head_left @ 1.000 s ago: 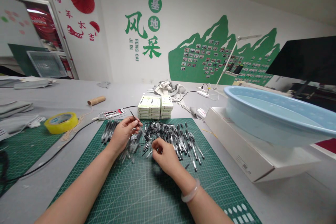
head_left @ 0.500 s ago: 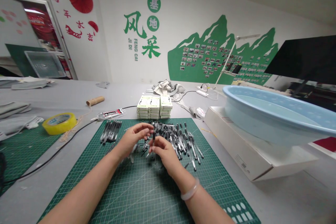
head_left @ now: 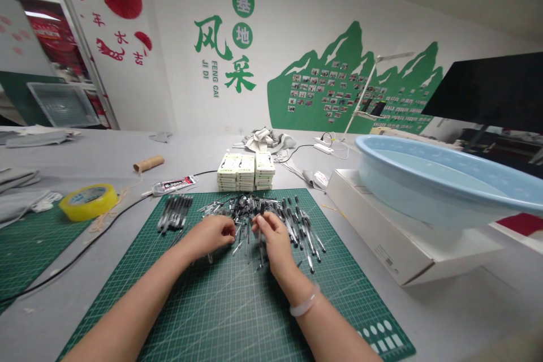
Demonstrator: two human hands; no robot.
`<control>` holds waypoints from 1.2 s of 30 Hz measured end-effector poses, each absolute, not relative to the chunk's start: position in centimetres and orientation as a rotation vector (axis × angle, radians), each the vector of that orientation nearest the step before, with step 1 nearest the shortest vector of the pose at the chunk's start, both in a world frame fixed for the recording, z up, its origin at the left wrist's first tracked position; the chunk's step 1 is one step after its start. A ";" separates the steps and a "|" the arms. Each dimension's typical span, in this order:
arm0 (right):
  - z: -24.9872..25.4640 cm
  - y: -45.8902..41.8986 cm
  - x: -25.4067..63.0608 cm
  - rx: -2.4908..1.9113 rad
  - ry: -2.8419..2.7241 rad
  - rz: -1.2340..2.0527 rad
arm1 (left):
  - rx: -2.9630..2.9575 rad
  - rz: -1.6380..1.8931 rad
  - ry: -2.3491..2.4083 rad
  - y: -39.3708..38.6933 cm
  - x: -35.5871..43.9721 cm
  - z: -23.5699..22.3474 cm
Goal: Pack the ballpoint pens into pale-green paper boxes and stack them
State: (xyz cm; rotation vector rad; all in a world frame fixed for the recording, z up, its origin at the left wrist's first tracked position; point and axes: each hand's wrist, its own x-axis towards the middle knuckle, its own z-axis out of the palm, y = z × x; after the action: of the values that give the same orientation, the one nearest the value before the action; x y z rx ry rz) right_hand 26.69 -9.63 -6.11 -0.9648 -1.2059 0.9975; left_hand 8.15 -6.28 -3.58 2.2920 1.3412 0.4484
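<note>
My right hand (head_left: 275,237) is closed around a pen (head_left: 262,208) whose black end stands up above the fingers; its lower part is blurred. To its left, my left hand (head_left: 215,233) is low over the green cutting mat (head_left: 229,305), fingers curled with the tips together. Whatever those fingers hold, if anything, is hidden. Loose clear pens with black parts (head_left: 303,232) lie in a heap behind and to the right of both hands. A neater group of black-capped pens (head_left: 175,212) lies side by side at the mat's back left.
Stacked small boxes (head_left: 236,172) stand behind the mat. A blue basin (head_left: 424,192) rests on a white carton (head_left: 382,237) at the right. Yellow tape (head_left: 89,202), a black cable (head_left: 91,243), a glue packet (head_left: 175,185) and a brown roll (head_left: 148,163) lie at the left.
My left hand has come down and away from the pen, its fingers curling in. My right hand has shifted slightly right and up with the pen. The whole view has moved a little.
</note>
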 end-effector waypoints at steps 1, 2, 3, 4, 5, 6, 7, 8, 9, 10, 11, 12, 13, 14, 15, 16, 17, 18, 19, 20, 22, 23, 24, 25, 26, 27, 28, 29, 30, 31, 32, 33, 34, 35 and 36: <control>-6.1 -9.6 26.7 -0.963 -1.205 0.995 | 2.306 0.433 1.358 -6.3 8.1 -3.7; -6.1 -9.6 26.7 -0.961 -1.205 0.992 | 2.323 0.425 1.391 -6.2 8.0 -3.8; -6.1 -9.6 26.8 -0.961 -1.203 0.987 | 2.341 0.427 1.441 -6.1 7.9 -3.9; -6.1 -9.6 26.8 -0.961 -1.201 0.982 | 2.356 0.439 1.506 -5.9 7.8 -4.0; -6.1 -9.5 26.8 -0.962 -1.196 0.979 | 2.365 0.455 1.577 -5.8 7.7 -4.1; -6.1 -9.5 26.8 -0.964 -1.190 0.976 | 2.369 0.471 1.645 -5.7 7.5 -4.2; -6.1 -9.5 26.8 -0.967 -1.184 0.975 | 2.368 0.483 1.702 -5.6 7.5 -4.3; -6.2 -9.5 26.8 -0.972 -1.179 0.974 | 2.366 0.491 1.739 -5.5 7.5 -4.3; -6.2 -9.5 26.8 -0.976 -1.178 0.973 | 2.367 0.498 1.754 -5.5 7.5 -4.4; -6.3 -9.4 26.8 -0.981 -1.178 0.972 | 2.374 0.503 1.751 -5.5 7.6 -4.4; -6.4 -9.4 26.8 -0.984 -1.179 0.971 | 2.385 0.506 1.737 -5.6 7.8 -4.4; -6.4 -9.4 26.8 -0.985 -1.181 0.971 | 2.399 0.512 1.718 -5.6 8.0 -4.5; -6.5 -9.4 26.8 -0.985 -1.183 0.970 | 2.413 0.516 1.702 -5.6 8.2 -4.5; -6.6 -9.3 26.9 -0.986 -1.183 0.969 | 2.425 0.519 1.695 -5.6 8.3 -4.6; -6.6 -9.3 26.9 -0.987 -1.182 0.966 | 2.433 0.518 1.700 -5.6 8.4 -4.7; -6.7 -9.3 26.9 -0.989 -1.180 0.963 | 2.438 0.514 1.710 -5.6 8.5 -4.8; -6.7 -9.2 26.9 -0.992 -1.178 0.960 | 2.442 0.510 1.719 -5.5 8.5 -4.9; -6.7 -9.2 26.9 -0.995 -1.174 0.961 | 2.444 0.506 1.727 -5.4 8.4 -5.1; -6.7 -9.2 26.9 -0.997 -1.171 0.964 | 2.446 0.504 1.732 -5.3 8.3 -5.2; -6.7 -9.2 26.9 -0.998 -1.167 0.969 | 2.446 0.505 1.732 -5.1 8.2 -5.2; -6.7 -9.1 26.9 -1.001 -1.162 0.975 | 2.441 0.498 1.724 -4.7 7.8 -5.2; -6.7 -9.1 26.9 -1.004 -1.163 0.976 | 2.438 0.484 1.717 -4.4 7.6 -5.1; -6.7 -9.1 26.9 -1.007 -1.165 0.974 | 2.438 0.458 1.703 -4.2 7.4 -4.9; -6.8 -9.1 26.9 -1.011 -1.168 0.973 | 2.440 0.426 1.680 -3.9 7.3 -4.6; -6.8 -9.1 26.9 -1.013 -1.169 0.972 | 2.442 0.391 1.653 -3.6 7.1 -4.4; -6.8 -9.1 26.9 -1.013 -1.170 0.973 | 2.444 0.359 1.620 -3.4 7.0 -4.1; -6.8 -9.0 26.9 -1.012 -1.170 0.972 | 2.444 0.335 1.590 -3.2 7.0 -3.8; -6.8 -9.0 26.9 -1.010 -1.169 0.971 | 2.440 0.321 1.565 -3.1 7.0 -3.6; -6.8 -9.0 27.0 -1.010 -1.169 0.970 | 2.434 0.315 1.545 -3.0 6.9 -3.4; -6.8 -9.0 27.0 -1.011 -1.168 0.968 | 2.427 0.317 1.529 -3.0 6.9 -3.3; -6.8 -9.0 27.0 -1.013 -1.167 0.966 | 2.418 0.320 1.516 -3.0 6.9 -3.3; -6.8 -9.0 27.0 -1.014 -1.166 0.966 | 2.403 0.322 1.511 -3.0 6.9 -3.3; -6.7 -9.0 27.0 -1.015 -1.164 0.967 | 2.386 0.327 1.517 -3.0 6.9 -3.4; -6.7 -9.0 27.0 -1.014 -1.162 0.971 | 2.365 0.338 1.539 -3.0 6.7 -3.6; -6.7 -9.0 27.0 -1.012 -1.159 0.978 | 2.343 0.354 1.576 -2.9 6.5 -3.8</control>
State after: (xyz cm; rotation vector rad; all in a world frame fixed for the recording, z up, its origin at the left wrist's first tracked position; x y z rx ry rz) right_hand 27.00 -9.03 -6.71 -1.0120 -1.1586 0.9778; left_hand 6.54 -2.92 -3.76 2.3429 1.5760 0.3539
